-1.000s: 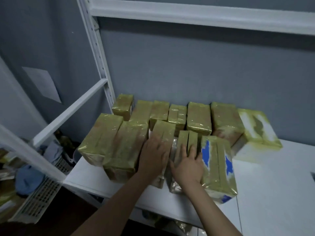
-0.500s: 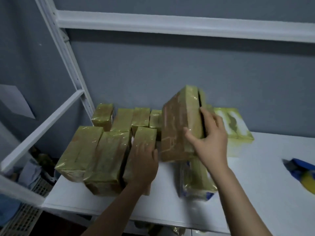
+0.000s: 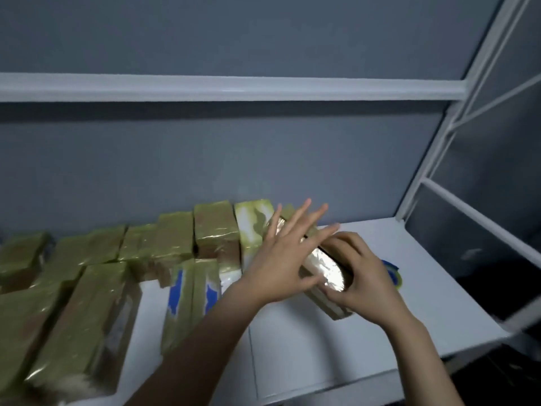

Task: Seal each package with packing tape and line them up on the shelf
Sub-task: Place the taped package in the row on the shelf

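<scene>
A tape-wrapped brown package [image 3: 326, 273] lies on the white shelf [image 3: 322, 347], right of the other packages. My right hand [image 3: 361, 276] grips its near right end, fingers curled over the top. With straight, spread fingers, my left hand [image 3: 284, 256] rests flat against its left side. Several greenish taped packages [image 3: 175, 241] stand in rows to the left; one in front shows blue print [image 3: 190, 300], and a white and green box [image 3: 251, 227] ends the back row.
A blue and yellow tape dispenser [image 3: 393, 275] peeks out behind my right hand. A white upright frame [image 3: 433, 159] closes the shelf's right end, and a white rail [image 3: 234, 86] runs above. The grey wall stands right behind the rows.
My right hand has carried the lifted package rightward and set it down on the shelf. My left hand left the front packages and now lies against it. The camera view swung right.
</scene>
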